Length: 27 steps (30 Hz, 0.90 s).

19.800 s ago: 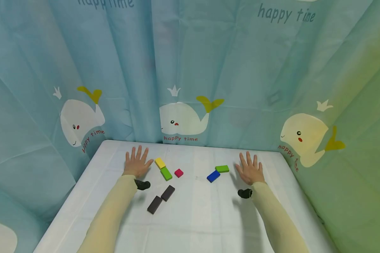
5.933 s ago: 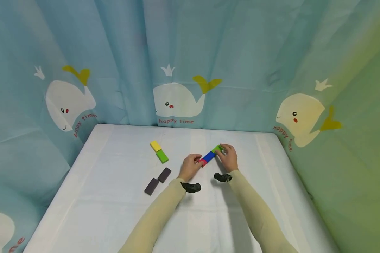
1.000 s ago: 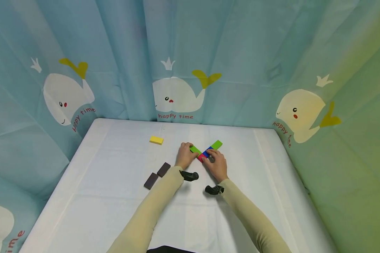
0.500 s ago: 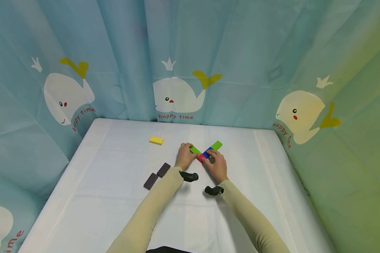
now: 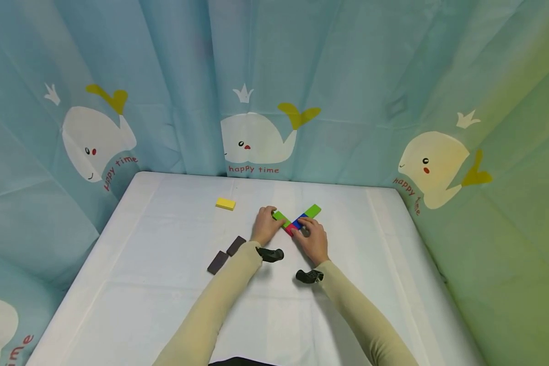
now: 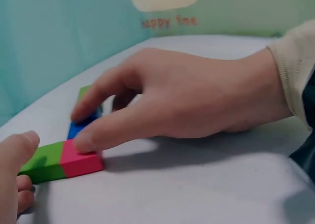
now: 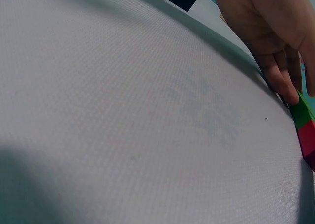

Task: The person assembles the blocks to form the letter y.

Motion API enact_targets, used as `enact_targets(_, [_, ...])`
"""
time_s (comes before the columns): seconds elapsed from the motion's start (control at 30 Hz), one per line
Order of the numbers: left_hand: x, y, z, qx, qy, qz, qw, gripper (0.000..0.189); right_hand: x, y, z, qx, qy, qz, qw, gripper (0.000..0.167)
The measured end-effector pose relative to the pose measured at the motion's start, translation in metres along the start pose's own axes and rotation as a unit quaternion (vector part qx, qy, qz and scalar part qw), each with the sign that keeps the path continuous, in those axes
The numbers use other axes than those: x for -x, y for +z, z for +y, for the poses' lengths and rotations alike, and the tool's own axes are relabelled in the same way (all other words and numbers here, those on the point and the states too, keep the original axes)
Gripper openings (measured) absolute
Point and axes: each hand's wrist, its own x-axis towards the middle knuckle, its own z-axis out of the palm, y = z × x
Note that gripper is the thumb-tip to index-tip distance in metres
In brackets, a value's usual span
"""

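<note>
Near the table's middle, toy blocks form an angled shape. A pink block [image 5: 289,230] sits at the corner, with a blue block [image 6: 75,129] and a green block [image 5: 313,210] running up and right from it. A second green block [image 5: 280,217] meets the pink one from the upper left. My left hand [image 5: 263,227] lies around the outer end of that second green block, its thumb raised just above the top in the left wrist view. My right hand [image 5: 315,241] holds the corner, thumb on the pink block and forefinger on the blue, curved fingers partly covering both.
A yellow block [image 5: 225,204] lies alone toward the back left. Two dark blocks [image 5: 218,263] rest end to end beside my left forearm. The white table [image 5: 357,315] reaches back to a blue curtain [image 5: 347,76] printed with whales.
Earlier, both hands lay flat among scattered blocks. Pink, blue and green were lined up, then the second green block left the yellow one and joined the pink. Lately my left hand has eased slightly left.
</note>
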Motion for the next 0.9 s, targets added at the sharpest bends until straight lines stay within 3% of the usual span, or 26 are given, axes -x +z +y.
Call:
enact_targets(0.23, [-0.009,-0.028,-0.011,0.046,-0.025,0.032,0.9981,0.047,0.000,-0.001,0.000,-0.007,0.000,0.003,1.0000,0.043])
enact_targets(0.47, [-0.023,-0.067,-0.035,0.061,-0.031,0.116,0.9908,0.038,0.000,0.001,0.002,-0.006,0.001,-0.003,1.0000,0.043])
enact_targets(0.67, [-0.029,-0.096,-0.050,0.024,-0.067,0.193,0.9786,0.033,0.000,0.000,0.001,-0.007,0.000,-0.002,1.0000,0.043])
enact_targets(0.9, [-0.023,-0.109,-0.058,0.043,-0.130,0.187,0.9728,0.042,0.001,0.000,0.000,-0.007,0.003,-0.005,1.0000,0.043])
